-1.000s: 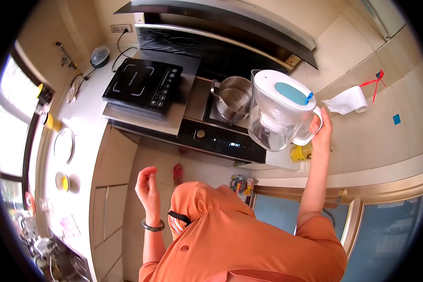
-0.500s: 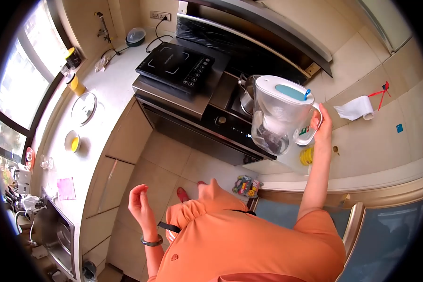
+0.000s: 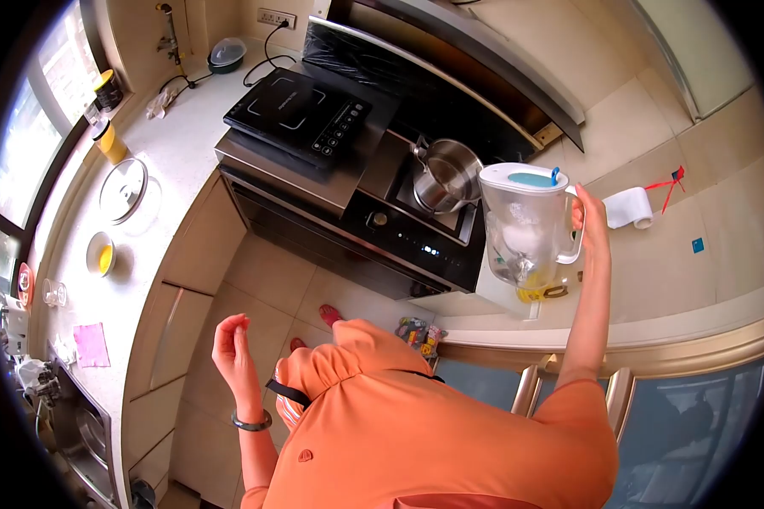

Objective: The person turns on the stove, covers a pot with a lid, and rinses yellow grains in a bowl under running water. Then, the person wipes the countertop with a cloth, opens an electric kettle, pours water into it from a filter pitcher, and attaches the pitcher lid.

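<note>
Fingers of right hand (image 3: 595, 222) clamped on one filter pitcher (image 3: 525, 225), those of left hand (image 3: 235, 343) curled together, open room toward hob (image 3: 412, 243) edge.

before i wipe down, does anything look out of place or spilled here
Nothing spilled shows; the pitcher looks roughly upright. But the cooker sits on a metal plate atop the stove, an odd stack.

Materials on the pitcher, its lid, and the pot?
Pitcher: glossy, likely clear plastic, given the see-through walls; glass can't be ruled out.
Lid: opaque white with a blue panel, probably plastic.
Pot: silvery, shiny, reflective inside; looks like stainless steel.
</note>
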A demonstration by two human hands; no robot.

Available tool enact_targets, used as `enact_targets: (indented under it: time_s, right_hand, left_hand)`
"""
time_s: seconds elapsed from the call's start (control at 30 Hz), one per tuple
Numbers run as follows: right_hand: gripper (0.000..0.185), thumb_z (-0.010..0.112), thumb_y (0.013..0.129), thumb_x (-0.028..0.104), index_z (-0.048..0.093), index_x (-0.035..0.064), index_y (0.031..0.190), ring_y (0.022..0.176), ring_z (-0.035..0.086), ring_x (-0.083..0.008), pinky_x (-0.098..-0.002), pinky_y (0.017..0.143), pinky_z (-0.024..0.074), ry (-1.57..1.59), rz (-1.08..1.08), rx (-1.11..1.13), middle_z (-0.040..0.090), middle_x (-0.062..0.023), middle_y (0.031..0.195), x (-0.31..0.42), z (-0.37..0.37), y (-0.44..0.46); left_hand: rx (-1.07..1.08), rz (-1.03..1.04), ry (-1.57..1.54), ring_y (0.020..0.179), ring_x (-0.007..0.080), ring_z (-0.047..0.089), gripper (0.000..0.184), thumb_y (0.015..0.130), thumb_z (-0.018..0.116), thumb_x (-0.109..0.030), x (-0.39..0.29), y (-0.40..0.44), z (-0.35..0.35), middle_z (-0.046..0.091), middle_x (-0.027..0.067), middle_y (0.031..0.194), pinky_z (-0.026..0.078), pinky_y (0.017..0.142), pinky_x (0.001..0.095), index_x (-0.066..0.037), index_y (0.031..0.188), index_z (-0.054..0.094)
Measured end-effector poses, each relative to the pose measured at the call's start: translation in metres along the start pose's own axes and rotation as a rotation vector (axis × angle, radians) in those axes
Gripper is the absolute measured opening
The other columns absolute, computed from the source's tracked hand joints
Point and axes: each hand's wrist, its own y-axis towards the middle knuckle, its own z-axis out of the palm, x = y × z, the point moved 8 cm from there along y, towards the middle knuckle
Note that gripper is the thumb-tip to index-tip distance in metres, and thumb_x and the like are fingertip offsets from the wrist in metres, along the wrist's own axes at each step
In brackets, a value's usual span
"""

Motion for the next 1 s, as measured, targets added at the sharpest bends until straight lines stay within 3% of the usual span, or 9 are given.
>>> enact_targets:
  time_s: [0.33, 1.0]
  right_hand:
    - [0.043, 0.058, 0.091, 0.045, 0.049, 0.011, 0.066, 0.039, 0.032, -0.0049, -0.0218, 0.038, 0.0247, -0.146, 0.053, 0.087, 0.038, 0.0054, 0.048, -0.014, -0.009, 0.066]
    - [0.046, 0.057, 0.09, 0.048, 0.049, 0.0099, 0.066, 0.039, 0.032, -0.0041, -0.0208, 0.037, 0.0259, -0.334, 0.114, 0.19, 0.04, 0.005, 0.051, -0.025, 0.007, 0.144]
  left_hand:
    - [0.025, -0.025, -0.019, 0.09, 0.009, 0.058, 0.012, 0.096, 0.049, -0.002, 0.003, 0.026, 0.082, 0.062, 0.0031, 0.093, 0.045, 0.082, 0.0209, 0.002, 0.101, 0.06]
    - [-0.004, -0.087, -0.03, 0.093, 0.0106, 0.057, 0.013, 0.096, 0.051, -0.006, 0.026, 0.044, 0.126, 0.061, 0.003, 0.096, 0.044, 0.085, 0.0233, 0.001, 0.103, 0.06]
